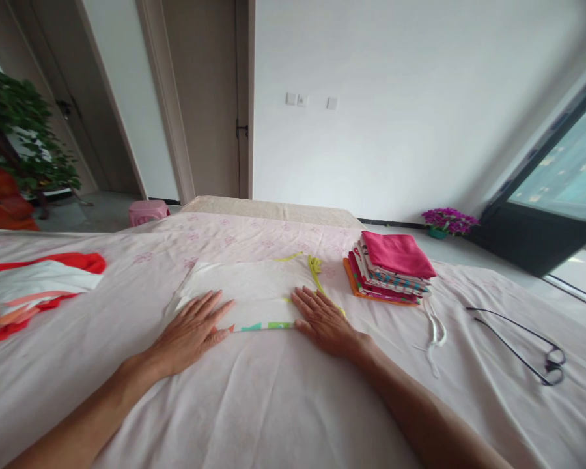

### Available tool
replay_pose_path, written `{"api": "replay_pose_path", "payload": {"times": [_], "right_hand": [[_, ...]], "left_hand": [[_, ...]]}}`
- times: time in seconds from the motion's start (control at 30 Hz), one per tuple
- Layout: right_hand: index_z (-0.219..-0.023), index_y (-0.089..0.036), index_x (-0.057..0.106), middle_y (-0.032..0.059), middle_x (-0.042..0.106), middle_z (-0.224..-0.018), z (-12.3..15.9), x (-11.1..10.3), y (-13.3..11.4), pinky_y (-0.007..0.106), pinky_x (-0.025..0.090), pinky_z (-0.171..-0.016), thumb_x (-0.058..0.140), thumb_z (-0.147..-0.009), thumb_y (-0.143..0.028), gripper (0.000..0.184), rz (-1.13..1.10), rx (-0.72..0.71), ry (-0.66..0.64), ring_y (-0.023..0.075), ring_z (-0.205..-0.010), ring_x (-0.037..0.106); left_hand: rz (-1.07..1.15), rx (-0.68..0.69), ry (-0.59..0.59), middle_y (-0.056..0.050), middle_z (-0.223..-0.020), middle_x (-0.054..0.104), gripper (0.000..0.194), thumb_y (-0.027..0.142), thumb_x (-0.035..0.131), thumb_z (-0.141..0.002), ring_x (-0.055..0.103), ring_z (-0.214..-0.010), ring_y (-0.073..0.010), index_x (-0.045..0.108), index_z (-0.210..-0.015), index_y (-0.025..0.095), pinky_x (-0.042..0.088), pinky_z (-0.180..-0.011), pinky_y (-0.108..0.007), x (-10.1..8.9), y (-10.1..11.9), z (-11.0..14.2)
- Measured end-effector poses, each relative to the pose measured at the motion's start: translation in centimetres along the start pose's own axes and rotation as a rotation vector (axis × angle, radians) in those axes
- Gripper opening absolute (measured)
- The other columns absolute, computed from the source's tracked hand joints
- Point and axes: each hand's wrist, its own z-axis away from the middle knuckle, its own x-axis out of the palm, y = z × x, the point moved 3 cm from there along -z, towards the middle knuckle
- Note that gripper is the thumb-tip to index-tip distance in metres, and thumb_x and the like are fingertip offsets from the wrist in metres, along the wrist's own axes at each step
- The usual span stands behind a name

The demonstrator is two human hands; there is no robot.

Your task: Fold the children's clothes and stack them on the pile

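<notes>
A folded white cloth (254, 286) with a yellow-green tie and a coloured strip along its near edge lies flat on the pink bedsheet (273, 404). My left hand (195, 329) rests palm down on its near left corner, fingers stretched out. On the cloth's near right edge my right hand (325, 319) lies flat, fingers spread. Neither hand grips anything.
A stack of folded colourful cloths (390, 267), topped by a pink one, sits to the right with white strings trailing. Thin black wire hangers (522, 342) lie far right. A red and white garment (29, 286) lies at the left. A pink stool (148, 211) stands on the floor beyond.
</notes>
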Motion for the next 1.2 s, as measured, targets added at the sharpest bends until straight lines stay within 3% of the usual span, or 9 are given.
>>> {"api": "replay_pose_path", "payload": {"times": [0.2,0.33,0.47,0.6,0.7,0.87,1.0,1.2], "right_hand": [[-0.154,-0.022,0.029,0.0093,0.026,-0.159,0.9,0.2,3.7,0.049,0.020,-0.120,0.032,-0.103,-0.044,0.056,0.067,0.202,-0.006,0.0247,-0.147,0.024],[-0.146,-0.020,0.045,0.0103,0.043,-0.152,0.6,-0.5,5.4,0.044,0.029,-0.115,0.034,-0.103,-0.037,0.048,0.029,0.291,0.030,0.0244,-0.142,0.036],[-0.131,-0.020,0.059,0.0096,0.063,-0.132,-1.5,-2.7,7.2,0.032,0.043,-0.100,0.044,-0.096,-0.028,0.038,-0.013,0.462,0.144,0.0221,-0.120,0.058],[-0.119,-0.024,0.067,0.0059,0.068,-0.121,-5.7,-4.0,8.7,0.027,0.043,-0.092,0.044,-0.093,-0.025,0.034,-0.015,0.534,0.118,0.0212,-0.112,0.061],[-0.109,-0.024,0.072,0.0062,0.072,-0.112,-9.2,-3.8,10.0,0.025,0.043,-0.085,0.043,-0.093,-0.024,0.033,0.004,0.609,0.058,0.0209,-0.106,0.063],[-0.126,-0.025,0.064,0.0099,0.068,-0.121,-13.7,-2.5,12.2,0.031,0.045,-0.084,0.042,-0.093,-0.026,0.041,0.042,0.735,0.057,0.0248,-0.112,0.060],[-0.121,-0.023,0.068,0.0117,0.070,-0.113,-15.3,-1.4,13.2,0.035,0.046,-0.086,0.053,-0.085,-0.027,0.039,0.065,0.774,0.021,0.0286,-0.114,0.058],[-0.110,-0.026,0.073,0.0088,0.071,-0.106,-15.2,-0.8,13.3,0.034,0.045,-0.081,0.060,-0.079,-0.023,0.034,0.080,0.747,0.041,0.0281,-0.106,0.059]], "left_hand": [[-0.062,-0.250,-0.023,-0.011,-0.160,0.028,0.061,0.053,0.031,-0.097,0.026,-0.147,-0.0300,0.033,-0.152,0.027,0.029,-0.114,-0.051,1.3,-4.4,1.4],[-0.134,-0.370,0.064,-0.016,-0.153,0.042,0.058,0.050,0.034,-0.096,0.035,-0.142,-0.0356,0.048,-0.144,0.020,0.031,-0.111,-0.054,0.7,-5.2,1.0],[-0.080,-0.190,0.218,-0.015,-0.149,0.047,0.055,0.044,0.032,-0.098,0.036,-0.143,-0.0290,0.054,-0.138,0.014,0.028,-0.116,-0.046,-0.8,-2.5,-1.0],[0.009,-0.065,0.230,-0.009,-0.150,0.048,0.052,0.044,0.035,-0.098,0.034,-0.144,-0.0248,0.051,-0.141,0.018,0.030,-0.118,-0.044,-0.2,-0.3,-2.3],[0.012,-0.044,0.169,-0.008,-0.152,0.045,0.054,0.048,0.039,-0.097,0.034,-0.144,-0.0260,0.049,-0.143,0.021,0.033,-0.116,-0.045,1.3,-0.3,-2.4],[-0.030,-0.052,0.165,-0.007,-0.153,0.043,0.052,0.048,0.038,-0.097,0.037,-0.142,-0.0254,0.049,-0.143,0.025,0.032,-0.116,-0.045,2.4,-0.9,-2.1],[-0.024,-0.059,0.193,-0.006,-0.153,0.044,0.051,0.047,0.040,-0.097,0.038,-0.142,-0.0258,0.050,-0.142,0.027,0.033,-0.116,-0.044,2.4,-0.9,-2.1],[-0.008,-0.060,0.211,-0.006,-0.153,0.044,0.050,0.046,0.041,-0.096,0.039,-0.140,-0.0260,0.051,-0.141,0.027,0.033,-0.115,-0.045,2.3,-0.7,-2.2]]}}
